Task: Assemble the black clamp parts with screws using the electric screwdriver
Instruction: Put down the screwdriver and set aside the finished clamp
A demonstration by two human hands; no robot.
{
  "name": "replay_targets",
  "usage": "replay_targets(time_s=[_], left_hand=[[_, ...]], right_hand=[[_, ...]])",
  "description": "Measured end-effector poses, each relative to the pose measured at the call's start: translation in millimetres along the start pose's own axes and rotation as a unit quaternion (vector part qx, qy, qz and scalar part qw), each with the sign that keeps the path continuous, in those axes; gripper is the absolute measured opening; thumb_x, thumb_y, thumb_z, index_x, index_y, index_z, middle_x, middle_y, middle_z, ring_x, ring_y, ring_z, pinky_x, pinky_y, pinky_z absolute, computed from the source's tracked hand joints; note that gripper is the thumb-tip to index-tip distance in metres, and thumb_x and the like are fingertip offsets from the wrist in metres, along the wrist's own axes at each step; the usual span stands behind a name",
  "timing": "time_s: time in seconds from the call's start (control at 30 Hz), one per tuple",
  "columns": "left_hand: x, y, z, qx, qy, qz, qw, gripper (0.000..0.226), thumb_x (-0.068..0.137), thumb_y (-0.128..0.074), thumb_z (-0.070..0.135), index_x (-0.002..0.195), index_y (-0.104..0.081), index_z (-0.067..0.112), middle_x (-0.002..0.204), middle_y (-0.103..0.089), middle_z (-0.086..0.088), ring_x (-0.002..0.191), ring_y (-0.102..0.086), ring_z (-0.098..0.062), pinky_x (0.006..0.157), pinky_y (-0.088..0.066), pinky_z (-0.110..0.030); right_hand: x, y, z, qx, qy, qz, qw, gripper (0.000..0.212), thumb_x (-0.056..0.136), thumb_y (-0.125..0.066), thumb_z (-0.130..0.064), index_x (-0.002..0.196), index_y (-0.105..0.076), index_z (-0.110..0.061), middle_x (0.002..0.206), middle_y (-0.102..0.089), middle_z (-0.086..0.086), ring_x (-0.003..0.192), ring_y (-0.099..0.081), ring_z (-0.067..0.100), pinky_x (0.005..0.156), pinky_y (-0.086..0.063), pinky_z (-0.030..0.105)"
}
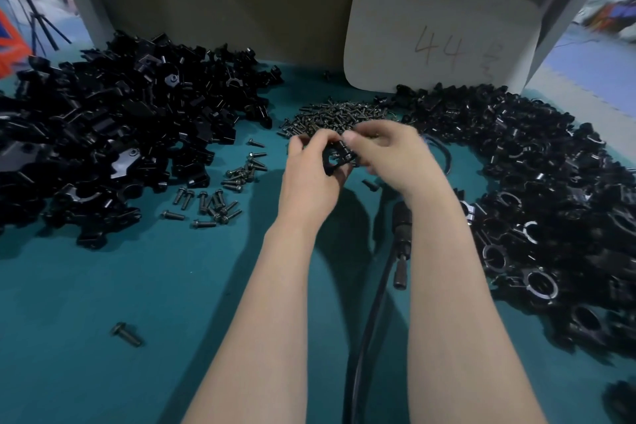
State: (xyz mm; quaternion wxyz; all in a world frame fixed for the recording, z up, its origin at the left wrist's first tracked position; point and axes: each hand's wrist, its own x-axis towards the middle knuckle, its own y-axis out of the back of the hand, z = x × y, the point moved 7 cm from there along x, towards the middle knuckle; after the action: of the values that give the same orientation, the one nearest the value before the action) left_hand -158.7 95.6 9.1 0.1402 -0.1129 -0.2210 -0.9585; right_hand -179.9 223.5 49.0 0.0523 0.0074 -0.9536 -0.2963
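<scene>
Clock directions are taken from the two hands at frame centre.

Hands: 2, both bare and meeting above the green table top.
- Left hand: fingers and thumb curl round one black clamp part and grip it from the 9 o'clock side.
- Right hand: thumb and forefinger pinch the same clamp part at its 3 o'clock edge. The lower fingers are blurred. A small screw head shows there, but I cannot tell whether the fingertips hold it.

Clamp part in hand: 1, held clear of the table just in front of the screw heap.

Heaps: 3, all lying loose on the table top.
- Left heap of black parts, 9 to 10 o'clock, blocky pieces, too many to count.
- Right heap of black parts, 2 to 4 o'clock, ring-shaped pieces, too many to count.
- Screw heap, 12 o'clock, between the two black heaps, too many to count.

Scattered screws: roughly two dozen, 8 to 9 o'clock, beside the left heap.
Lone screw: 1, 7 o'clock, well apart.
Electric screwdriver: 1, lying at 5 o'clock beside the right forearm, with its cable running toward 6 o'clock.
White card: 1, marked "44", propped at 1 o'clock.
</scene>
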Motion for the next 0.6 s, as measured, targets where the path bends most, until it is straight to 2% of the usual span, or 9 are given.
replay_targets(time_s=[0.03,0.1,0.17,0.2,0.23,0.3,0.37,0.47,0.6], left_hand=[[0,-1,2,0.0,-0.006,-0.008,1.0,0.044,0.088,-0.068,0.018,0.126,-0.054,0.035,0.115,-0.044,0.001,0.096,-0.058,-0.017,0.083,-0.044,-0.027],[0,-3,4,0.002,-0.013,-0.028,1.0,0.073,0.088,-0.069,0.018,0.146,-0.032,0.041,0.125,-0.05,-0.002,0.109,-0.056,-0.021,0.089,-0.044,-0.031],[1,-5,2,-0.049,0.009,-0.042,0.998,0.09,0.087,-0.07,0.02,0.152,-0.011,0.042,0.128,-0.054,-0.002,0.112,-0.058,-0.019,0.095,-0.046,-0.034],[1,-5,1,-0.091,0.028,-0.04,0.995,0.088,0.087,-0.069,0.02,0.152,-0.013,0.038,0.125,-0.055,0.001,0.11,-0.061,-0.016,0.097,-0.046,-0.033],[2,-5,0,-0.13,0.045,-0.032,0.99,0.076,0.089,-0.067,0.021,0.15,-0.024,0.031,0.121,-0.055,0.002,0.106,-0.061,-0.012,0.097,-0.047,-0.032],[6,-3,0,-0.175,0.061,-0.001,0.983,0.035,0.092,-0.063,0.021,0.126,-0.054,0.02,0.108,-0.06,0.004,0.101,-0.06,-0.008,0.098,-0.048,-0.034],[5,-3,4,-0.193,0.057,0.028,0.979,0.008,0.094,-0.061,0.018,0.1,-0.062,0.022,0.094,-0.063,0.009,0.092,-0.06,-0.002,0.091,-0.051,-0.03],[1,-17,20,-0.201,0.055,0.044,0.977,0.011,0.094,-0.061,0.021,0.089,-0.062,0.031,0.087,-0.062,0.018,0.079,-0.058,0.009,0.077,-0.047,-0.017],[-6,-65,67,-0.183,0.029,-0.033,0.982,0.008,0.096,-0.057,0.02,0.094,-0.064,0.023,0.086,-0.062,0.013,0.088,-0.058,-0.008,0.082,-0.047,-0.02]], right_hand=[[0,-8,-1,-0.012,0.0,-0.027,1.0,0.032,0.087,-0.066,-0.035,0.115,-0.065,-0.019,0.097,-0.068,0.0,0.09,-0.065,0.016,0.079,-0.055,0.034],[2,-10,4,-0.015,-0.006,-0.014,1.0,0.025,0.087,-0.067,-0.025,0.108,-0.068,-0.011,0.092,-0.069,0.005,0.082,-0.064,0.018,0.086,-0.054,0.039],[3,-5,13,0.07,-0.033,0.015,0.997,0.019,0.088,-0.066,-0.016,0.102,-0.069,-0.004,0.082,-0.069,0.007,0.072,-0.064,0.016,0.086,-0.055,0.039],[3,-3,17,0.12,-0.046,0.025,0.991,0.016,0.089,-0.066,-0.013,0.099,-0.07,-0.002,0.078,-0.068,0.006,0.069,-0.064,0.014,0.085,-0.056,0.038],[2,0,19,0.156,-0.054,0.033,0.986,0.012,0.089,-0.065,-0.012,0.095,-0.07,-0.004,0.075,-0.067,0.005,0.067,-0.063,0.013,0.084,-0.056,0.037],[0,2,21,0.2,-0.059,0.042,0.977,0.01,0.091,-0.062,-0.01,0.093,-0.07,-0.005,0.074,-0.066,0.003,0.067,-0.063,0.012,0.081,-0.058,0.03],[-5,5,21,0.241,-0.067,0.044,0.967,0.016,0.094,-0.055,-0.005,0.102,-0.068,0.001,0.077,-0.065,0.002,0.069,-0.064,0.009,0.074,-0.057,0.022],[-18,24,27,0.272,-0.077,0.068,0.957,0.017,0.095,-0.05,0.002,0.096,-0.067,-0.002,0.084,-0.065,0.004,0.076,-0.065,0.01,0.071,-0.056,0.016],[-43,82,50,0.243,-0.088,0.179,0.949,0.021,0.093,-0.054,0.0,0.082,-0.067,-0.011,0.081,-0.066,0.004,0.067,-0.068,0.008,0.072,-0.056,0.018]])
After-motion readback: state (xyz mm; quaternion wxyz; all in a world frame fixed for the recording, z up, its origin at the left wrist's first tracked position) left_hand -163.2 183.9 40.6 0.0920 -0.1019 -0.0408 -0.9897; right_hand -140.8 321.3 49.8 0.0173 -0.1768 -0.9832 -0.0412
